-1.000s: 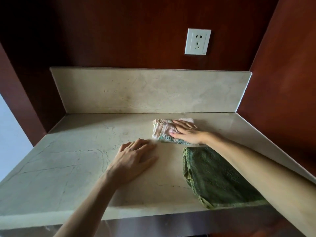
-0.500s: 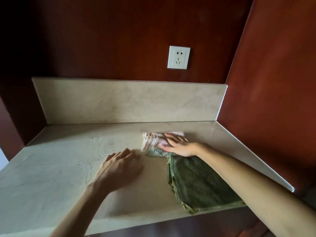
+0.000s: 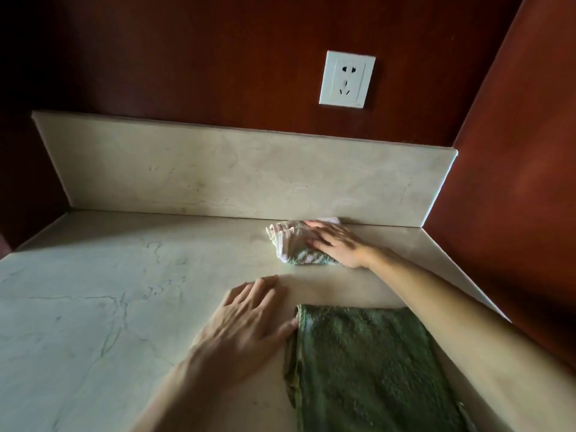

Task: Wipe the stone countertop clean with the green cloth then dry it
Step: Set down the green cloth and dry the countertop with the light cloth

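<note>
At the back of the stone countertop, toward 1 o'clock and touching the foot of the stone backsplash: one bunched pale cloth with pink and green-striped edging, pressed flat under the right hand, fingers straight and slightly spread, pointing to 10 o'clock. At 5 o'clock, near the front edge: the green cloth, folded, lying flat, well apart from the pale cloth; the right forearm crosses above its far right corner and hides part of it. Just left of it, at centre: the left hand, palm down on bare stone, fingers straight and close together, thumb tip touching the green cloth's left edge. At 12 o'clock, above the backsplash: one white wall socket on dark red wood panelling. At 3 o'clock: a matching side panel bounding the counter.
</note>
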